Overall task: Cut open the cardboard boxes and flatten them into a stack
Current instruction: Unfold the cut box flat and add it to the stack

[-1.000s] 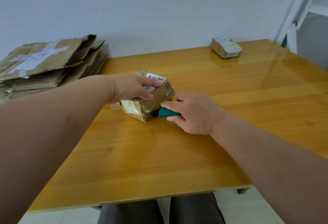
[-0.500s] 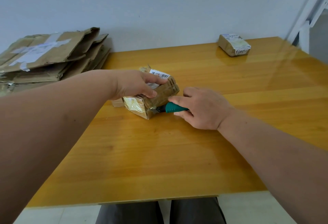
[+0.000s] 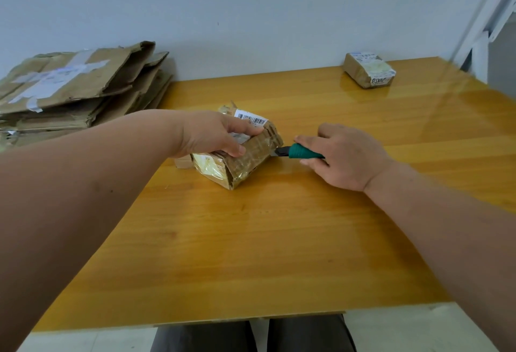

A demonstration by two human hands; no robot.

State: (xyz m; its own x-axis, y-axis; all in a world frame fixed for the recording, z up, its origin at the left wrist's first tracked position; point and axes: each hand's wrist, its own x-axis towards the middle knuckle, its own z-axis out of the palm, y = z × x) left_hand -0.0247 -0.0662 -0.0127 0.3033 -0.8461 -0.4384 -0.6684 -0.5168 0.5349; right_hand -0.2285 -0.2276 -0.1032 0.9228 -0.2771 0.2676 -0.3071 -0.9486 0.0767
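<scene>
Gripping the barcode-labelled box [image 3: 245,156], left hand [image 3: 215,134]; far box [image 3: 368,70] reads "8008"

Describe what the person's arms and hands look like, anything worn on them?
Both arms are bare from the frame edge to the wrist, with no sleeve in view. The left hand and the right hand wear no gloves, and no watch, ring or bracelet shows. A few small dark marks dot the left forearm.
</scene>
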